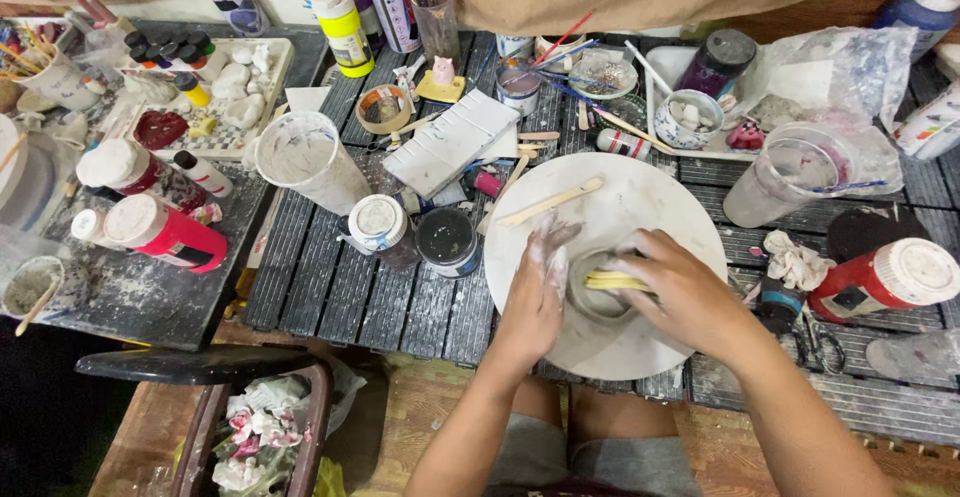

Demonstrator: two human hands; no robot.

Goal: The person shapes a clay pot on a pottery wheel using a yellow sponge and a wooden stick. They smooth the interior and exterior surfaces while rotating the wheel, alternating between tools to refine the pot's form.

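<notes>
While resting on round white board (640, 207) | grey bowl (598, 302) holds yellow sticks (612, 281) | left hand (537, 292) cups bowl, grip closed | right hand (685, 292) pinches sticks

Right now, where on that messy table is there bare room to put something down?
Bare slats lie in front of the dark jar, left of the white round board. The board's far half holds only a stick. Behind it is crowded.

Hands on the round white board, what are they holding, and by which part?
The right hand holds a yellow wooden stick by one end. The left hand cups the side of a small grey clay bowl.
</notes>
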